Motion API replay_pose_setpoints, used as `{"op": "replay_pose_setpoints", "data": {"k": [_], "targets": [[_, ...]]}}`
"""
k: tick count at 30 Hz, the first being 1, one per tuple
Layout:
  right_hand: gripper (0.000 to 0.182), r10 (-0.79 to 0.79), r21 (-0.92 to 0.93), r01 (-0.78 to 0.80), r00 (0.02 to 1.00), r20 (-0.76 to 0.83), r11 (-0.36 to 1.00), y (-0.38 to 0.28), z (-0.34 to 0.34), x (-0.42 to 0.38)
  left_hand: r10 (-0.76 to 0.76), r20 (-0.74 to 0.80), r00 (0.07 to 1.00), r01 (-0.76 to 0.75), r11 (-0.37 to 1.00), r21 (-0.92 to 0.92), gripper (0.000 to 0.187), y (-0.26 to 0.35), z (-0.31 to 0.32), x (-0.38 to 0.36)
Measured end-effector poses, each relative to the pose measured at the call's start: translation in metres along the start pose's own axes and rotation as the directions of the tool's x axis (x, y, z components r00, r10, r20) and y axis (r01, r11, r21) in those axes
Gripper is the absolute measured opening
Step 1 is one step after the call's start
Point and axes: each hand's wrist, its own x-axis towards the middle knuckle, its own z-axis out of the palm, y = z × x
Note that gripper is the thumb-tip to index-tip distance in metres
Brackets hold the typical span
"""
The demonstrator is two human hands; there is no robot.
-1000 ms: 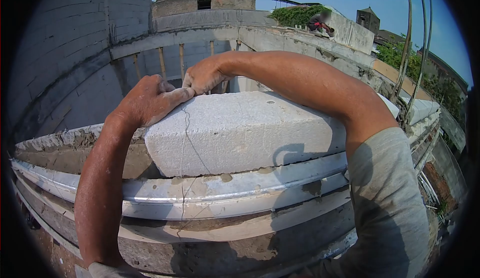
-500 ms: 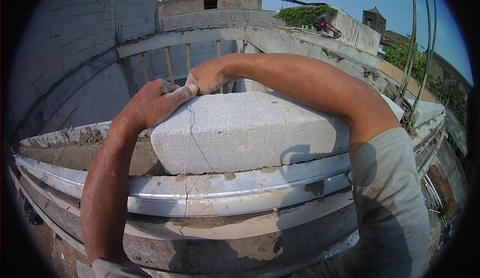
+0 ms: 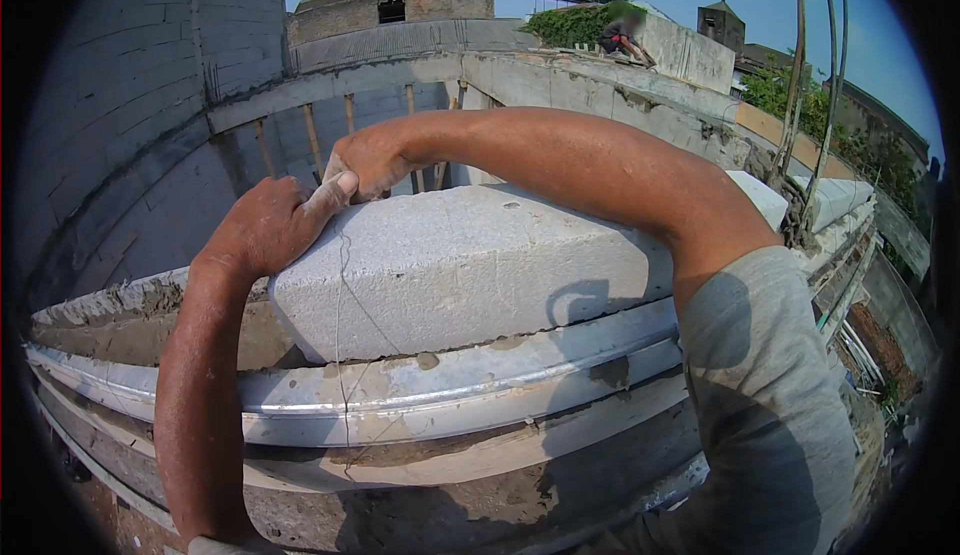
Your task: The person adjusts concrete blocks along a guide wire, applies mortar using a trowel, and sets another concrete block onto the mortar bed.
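Observation:
A white, rough-faced lightweight concrete block point(image 3: 470, 290) lies along the top of the wall in front of me. Thin string point(image 3: 341, 330) runs from my hands over the block's near face and hangs across the boards below. My left hand point(image 3: 272, 220) is closed at the block's far left corner, its thumb pressed against my other hand. Reaching around behind the block, my right hand point(image 3: 368, 163) is closed too and meets the left thumb. Both pinch the string's upper part; the fingertips are partly hidden.
Below the block run long silver-edged boards point(image 3: 470, 400) with mortar spots. More white blocks point(image 3: 835, 200) and upright steel bars point(image 3: 800, 85) stand to the right. Wooden props point(image 3: 312, 140) line the pit behind. A person point(image 3: 624, 37) crouches on the far wall.
The view has shifted slightly, so the block and hands appear further left and the block a little lower. My hands stay together at the far left edge, the right wrist bent slightly more.

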Motion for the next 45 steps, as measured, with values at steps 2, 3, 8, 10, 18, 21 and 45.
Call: {"op": "replay_pose_setpoints", "data": {"k": [2, 3, 8, 10, 18, 21, 45], "targets": [[0.037, -0.003, 0.01, 0.003, 1.0, -0.001, 1.0, 0.002, -0.001, 0.001, 0.022, 0.015, 1.0, -0.022, 1.0, 0.022, 0.088, 0.0, -0.002, 0.003], [0.036, -0.008, 0.007, 0.008, 1.0, -0.006, 1.0, 0.004, 0.0, 0.004, 0.022, 0.017, 1.0, -0.022, 1.0, 0.01, 0.087, 0.0, -0.002, 0.004], [0.031, 0.039, 0.011, -0.039, 0.998, 0.055, 0.999, 0.01, -0.001, 0.011, 0.004, -0.002, 1.0, -0.004, 1.0, -0.03, 0.088, -0.002, 0.002, 0.008], [0.029, 0.055, -0.021, -0.053, 0.994, 0.093, 0.998, 0.003, -0.004, 0.004, -0.031, -0.003, 1.0, 0.031, 0.999, -0.04, 0.088, -0.003, 0.0, 0.008], [0.04, 0.017, 0.187, -0.038, 0.993, 0.113, 0.982, 0.007, 0.005, 0.005, -0.195, 0.095, 0.976, 0.206, 0.971, -0.119, 0.083, -0.015, 0.0, 0.012], [0.043, 0.05, 0.242, -0.086, 0.987, 0.153, 0.966, 0.008, 0.004, 0.004, -0.063, 0.091, 0.994, 0.073, 0.991, -0.11, 0.071, -0.031, 0.005, 0.028], [0.011, 0.012, 0.468, -0.172, 0.945, 0.326, 0.867, 0.032, 0.007, 0.023, -0.127, 0.097, 0.987, 0.147, 0.957, -0.249, 0.07, -0.021, -0.005, 0.019]]}}
